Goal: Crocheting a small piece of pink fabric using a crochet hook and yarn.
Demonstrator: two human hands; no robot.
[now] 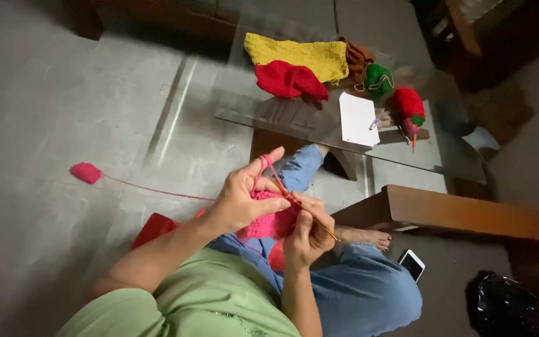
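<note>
My left hand (244, 196) holds a pink crocheted piece (268, 223) over my lap, with pink yarn looped over its raised index finger. My right hand (307, 234) grips a thin orange crochet hook (320, 226) whose tip goes into the piece between the two hands. A pink strand (157, 190) runs left across the floor to a small pink yarn ball (86, 172). I sit in blue jeans with one bare foot (366, 236) showing.
A glass-topped low table (307, 118) ahead carries yellow (297, 55) and red (289, 80) knitted pieces, green (378, 76) and red (408, 103) yarn balls and a white card (358, 118). A phone (412, 264) and a black bag (506, 306) lie on the floor at right. A red object (155, 228) is by my left arm.
</note>
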